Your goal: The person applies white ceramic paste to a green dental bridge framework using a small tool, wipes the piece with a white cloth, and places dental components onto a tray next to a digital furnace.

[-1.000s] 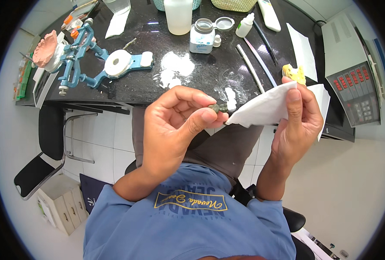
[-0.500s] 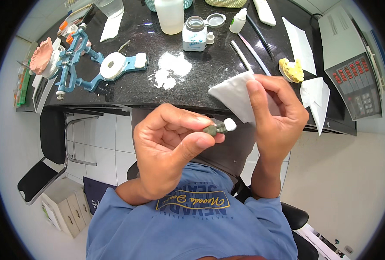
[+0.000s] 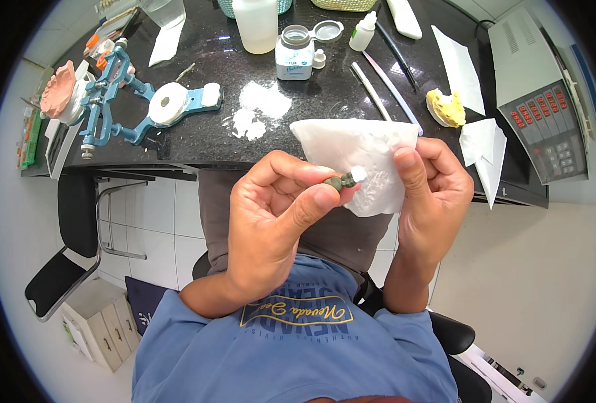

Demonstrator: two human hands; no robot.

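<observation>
Between thumb and fingertips, my left hand [image 3: 271, 215] pinches a small dark green lumpy piece [image 3: 338, 182]. At its right end sits a white rounded tip [image 3: 359, 174], shaped somewhat like a tooth crown. My right hand [image 3: 435, 201] is closed on the right edge of a white sheet of paper or tissue [image 3: 355, 144], spread over my lap near the desk edge. Small lumps or creases show on the sheet's lower part. The white tip lies in front of the sheet; whether the two touch I cannot tell.
On the black desk [image 3: 197, 144] are a blue articulator [image 3: 133, 131] with a pink cast [image 3: 58, 91], white powder [image 3: 264, 101], an open-lidded jar [image 3: 295, 57], a dropper bottle [image 3: 363, 32] and a yellow-and-white cast [image 3: 445, 109]. At right stands a grey device [image 3: 536, 101] with red digits.
The sheet in my right hand has swung left and opened out, now behind the white tip. My left hand has shifted slightly right with the green piece still pinched.
</observation>
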